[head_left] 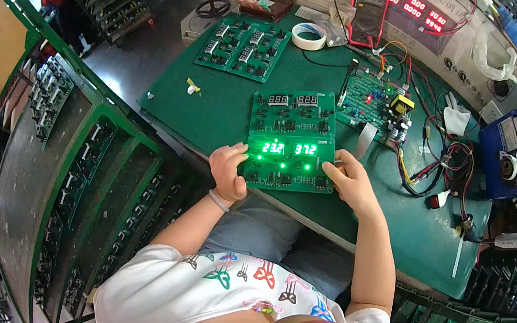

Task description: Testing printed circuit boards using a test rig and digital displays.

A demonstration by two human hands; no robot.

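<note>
in the middle of the head view, at the near edge of the green bench (181,89), lies the joined pair of green circuit boards (291,133), between the two hands. its nearer half shows lit green digits and small green lights; the displays on the farther half are dark. the right hand (352,181) is closed on the right edge, thumb on the upper face, the other fingers along the side and partly hidden. the left hand (227,168) is half curled, its fingertips touching the left edge; whether it pinches from beneath, i cannot tell.

the pair should be light and stiff, but fragile: the seam between the halves could flex, and the parts standing up could be knocked or bent. the bare side margins look the best hold, clear of displays and solder points, more so as it is powered.

just beyond the right hand is a flat grey cable (366,141); where it ends is hidden. near it sits a wired circuit board (379,103) with a yellow component. a second set of boards (242,46) rests farther left, apart from both hands.
</note>
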